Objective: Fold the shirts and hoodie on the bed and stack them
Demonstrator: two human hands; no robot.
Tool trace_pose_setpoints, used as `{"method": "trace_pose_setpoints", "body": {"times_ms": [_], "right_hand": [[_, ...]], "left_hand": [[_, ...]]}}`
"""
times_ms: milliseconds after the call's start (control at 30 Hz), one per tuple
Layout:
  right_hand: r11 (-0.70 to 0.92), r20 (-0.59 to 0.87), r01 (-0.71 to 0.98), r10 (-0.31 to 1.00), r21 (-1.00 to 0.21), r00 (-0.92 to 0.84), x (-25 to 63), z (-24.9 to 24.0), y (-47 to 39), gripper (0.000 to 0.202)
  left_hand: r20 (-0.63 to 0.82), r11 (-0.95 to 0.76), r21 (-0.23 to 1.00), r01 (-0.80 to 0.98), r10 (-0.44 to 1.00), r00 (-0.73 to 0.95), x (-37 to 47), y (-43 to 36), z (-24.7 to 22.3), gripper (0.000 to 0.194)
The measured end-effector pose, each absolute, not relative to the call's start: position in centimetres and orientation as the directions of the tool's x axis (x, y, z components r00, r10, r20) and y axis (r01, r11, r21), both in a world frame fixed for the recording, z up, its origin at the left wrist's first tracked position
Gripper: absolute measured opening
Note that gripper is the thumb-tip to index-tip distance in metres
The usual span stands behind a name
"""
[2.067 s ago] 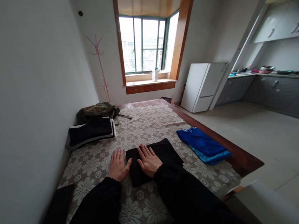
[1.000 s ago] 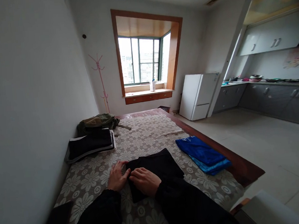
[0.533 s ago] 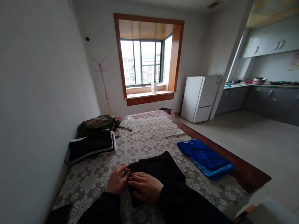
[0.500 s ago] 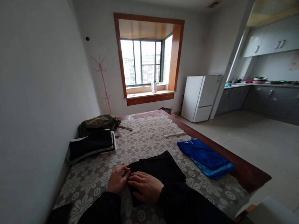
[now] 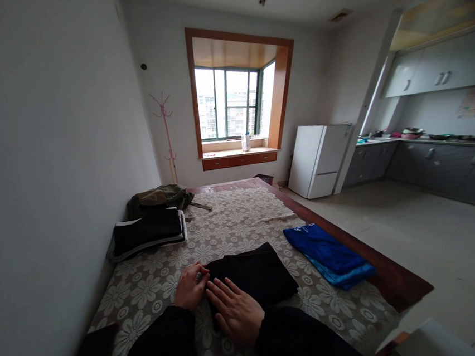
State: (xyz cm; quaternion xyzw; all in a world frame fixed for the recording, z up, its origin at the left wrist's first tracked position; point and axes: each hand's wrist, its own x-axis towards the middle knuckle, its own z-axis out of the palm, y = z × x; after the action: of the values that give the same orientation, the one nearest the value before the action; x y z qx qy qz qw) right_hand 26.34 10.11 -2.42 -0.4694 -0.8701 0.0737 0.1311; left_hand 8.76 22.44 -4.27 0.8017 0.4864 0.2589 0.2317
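A folded black garment [image 5: 261,271] lies on the flower-patterned tablecloth [image 5: 221,232] before me; its exact kind cannot be made out. At its left edge my left hand [image 5: 190,287] is closed, thumb and fingertips pinching the cloth. My right hand [image 5: 239,313] rests flat on the garment's left part, fingers stretched out and side by side. It covers the near left corner of the fabric. To the right, apart from both hands, lie folded blue garments [image 5: 326,250], darker blue over lighter blue.
A stack of folded black, grey and white clothes [image 5: 148,234] sits by the left wall, with an olive backpack [image 5: 159,198] behind it. The table's reddish wooden edge [image 5: 398,277] runs along the right. Beyond stand a white fridge [image 5: 319,159] and a pink coat rack [image 5: 166,134].
My right hand's fingers have straightened and lie flatter on the black garment. My left hand stays at the garment's left edge. The whole view has shifted slightly downward.
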Motion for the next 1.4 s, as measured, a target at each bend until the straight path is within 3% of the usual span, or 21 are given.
{"method": "trace_pose_setpoints", "body": {"times_ms": [367,667,1033,1200,1300,1400], "right_hand": [[0.561,0.149,0.796,0.828,-0.227,-0.541,26.5,-2.4,10.0,0.063],[0.584,0.137,0.719,0.803,-0.376,-0.58,26.3,-0.8,6.6,0.071],[0.63,0.204,0.736,0.777,-0.249,-0.596,25.3,-3.9,3.8,0.088],[0.645,0.171,0.67,0.755,-0.368,-0.633,25.9,-1.5,2.5,0.075],[0.555,0.176,0.733,0.828,-0.393,-0.532,25.9,-0.7,2.3,0.062],[0.424,0.162,0.82,0.906,-0.385,-0.392,25.8,-0.7,2.4,0.055]], "left_hand": [[0.189,-0.425,0.607,0.672,0.898,0.397,8.7,22.0,-3.8,0.015],[0.185,-0.422,0.608,0.673,0.899,0.397,8.9,21.9,-3.7,0.014],[0.235,-0.484,0.595,0.642,0.868,0.437,8.9,21.6,-3.5,0.019],[0.339,-0.614,0.55,0.566,0.784,0.52,9.1,21.2,-3.1,0.035],[0.376,-0.726,0.495,0.477,0.674,0.636,9.4,20.1,-2.4,0.045],[0.306,-0.763,0.511,0.397,0.592,0.745,9.8,18.9,-1.7,0.054]]}}
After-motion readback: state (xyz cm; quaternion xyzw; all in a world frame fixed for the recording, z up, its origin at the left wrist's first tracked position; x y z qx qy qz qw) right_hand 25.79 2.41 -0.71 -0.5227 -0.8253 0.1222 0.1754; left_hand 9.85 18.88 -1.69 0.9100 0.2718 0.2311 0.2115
